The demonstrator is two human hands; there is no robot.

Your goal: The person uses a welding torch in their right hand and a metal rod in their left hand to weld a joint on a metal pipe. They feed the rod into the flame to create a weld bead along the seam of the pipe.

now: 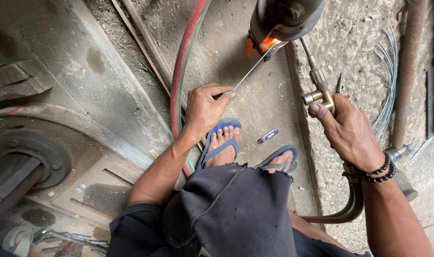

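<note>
My left hand (205, 108) pinches a thin metal filler rod (253, 69) that slants up to the glowing orange spot (267, 44) on a dark round metal part (283, 16) at the top. My right hand (349, 129) grips a brass gas torch (318, 81) whose tip points at the same glowing spot. A black bead bracelet (379, 172) circles that wrist. Red and green hoses (343, 214) run from the torch's rear behind my right arm.
My feet in blue sandals (221, 143) rest on the gritty concrete floor, with a small lighter (268, 135) beside them. A red-green hose pair (181, 71) crosses the floor. Spare wire rods (386, 95) and a rusty pipe (407, 71) lie right; heavy machinery (31, 157) sits left.
</note>
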